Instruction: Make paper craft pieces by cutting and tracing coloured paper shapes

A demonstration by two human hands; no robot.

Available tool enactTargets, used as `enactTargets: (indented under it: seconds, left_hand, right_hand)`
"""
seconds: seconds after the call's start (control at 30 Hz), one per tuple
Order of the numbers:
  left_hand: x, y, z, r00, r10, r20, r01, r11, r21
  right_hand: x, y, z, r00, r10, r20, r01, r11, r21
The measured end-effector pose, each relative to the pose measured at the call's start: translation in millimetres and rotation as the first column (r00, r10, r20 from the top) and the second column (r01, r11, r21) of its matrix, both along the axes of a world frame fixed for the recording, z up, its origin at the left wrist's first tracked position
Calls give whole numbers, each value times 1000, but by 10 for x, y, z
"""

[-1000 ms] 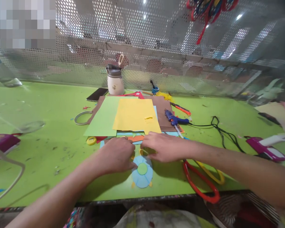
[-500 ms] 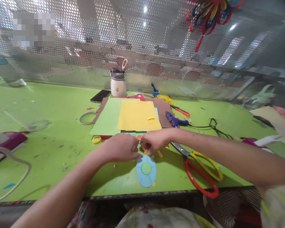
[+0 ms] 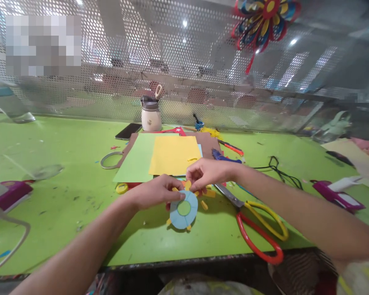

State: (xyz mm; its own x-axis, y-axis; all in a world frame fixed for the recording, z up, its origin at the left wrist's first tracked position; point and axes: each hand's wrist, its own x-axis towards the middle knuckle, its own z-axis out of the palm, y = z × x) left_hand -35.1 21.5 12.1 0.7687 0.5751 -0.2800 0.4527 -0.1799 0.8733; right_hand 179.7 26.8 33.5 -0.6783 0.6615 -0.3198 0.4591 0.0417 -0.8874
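My left hand [image 3: 155, 191] grips the upper left edge of a round blue paper disc [image 3: 183, 209] with a green centre and small yellow tabs round its rim, tilting it up off the green table [image 3: 64, 180]. My right hand [image 3: 207, 174] pinches a small yellow paper piece [image 3: 188, 184] at the disc's top edge. More loose yellow bits [image 3: 204, 204] lie beside the disc.
Behind the hands lies a stack of coloured sheets with a yellow sheet [image 3: 174, 155] on top. Red and yellow scissors [image 3: 254, 218] lie to the right, a blue glue gun [image 3: 223, 157] and black cable behind. A jar [image 3: 151, 114], a phone [image 3: 128, 131] and tape rolls [image 3: 121, 188] lie further off.
The disc lay flat on the table under both hands; now my left hand has lifted its edge and my right hand has risen, pinching a yellow piece at its top.
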Motion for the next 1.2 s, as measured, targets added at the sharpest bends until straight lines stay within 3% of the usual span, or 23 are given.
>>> enactTargets:
  seconds: [0.2,0.33,0.57,0.93,1.2]
  left_hand:
    - [19,29,-33,978,159,132,-147,984,-103]
    - [34,26,-33,955,237,177,-216,967,-132]
    - [67,-17,-30,938,264,224,-232,960,-160]
    - [74,0,-86,936,281,213,-247,953,-172]
    - [135,-80,-70,965,215,152,-197,972,-125]
  right_hand:
    - [129,-123,-113,929,-323,-180,323,946,-31]
    - [107,-292,-163,862,-431,-268,437,899,-38]
    - [-18,-472,-246,807,-469,-357,515,857,37]
    - [17,-492,-330,821,-441,-361,509,853,116]
    - [-71,-497,-318,834,-455,-312,524,830,192]
